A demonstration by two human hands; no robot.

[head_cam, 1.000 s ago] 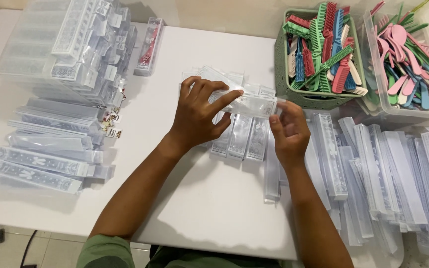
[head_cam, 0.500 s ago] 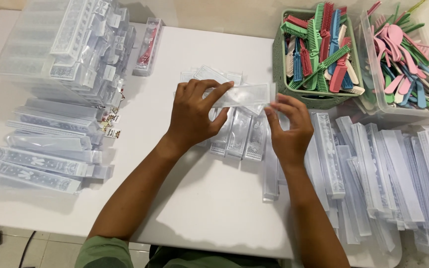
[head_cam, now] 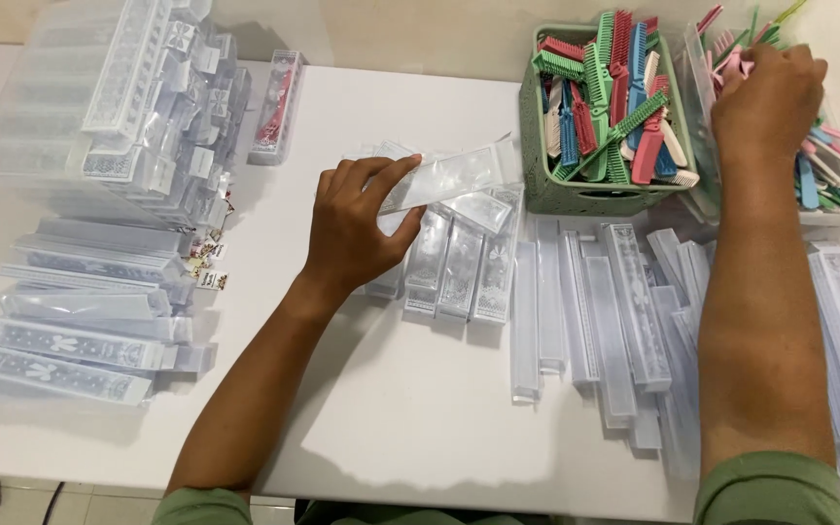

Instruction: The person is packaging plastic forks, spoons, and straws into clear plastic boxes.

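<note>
A white worktop (head_cam: 410,428) with a smooth matte surface fills nearly the whole view. Beyond the worktop's far edge runs a strip of pale beige wall (head_cam: 420,39). Below the worktop's near left corner shows a small patch of light tiled floor (head_cam: 80,501), with something dark just beside that corner, too cut off to tell. The light is even and soft, casting faint shadows on the worktop.

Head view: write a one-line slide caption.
Left hand holds a clear plastic sleeve over the white table while the right hand reaches into a bin of coloured combs.
</note>
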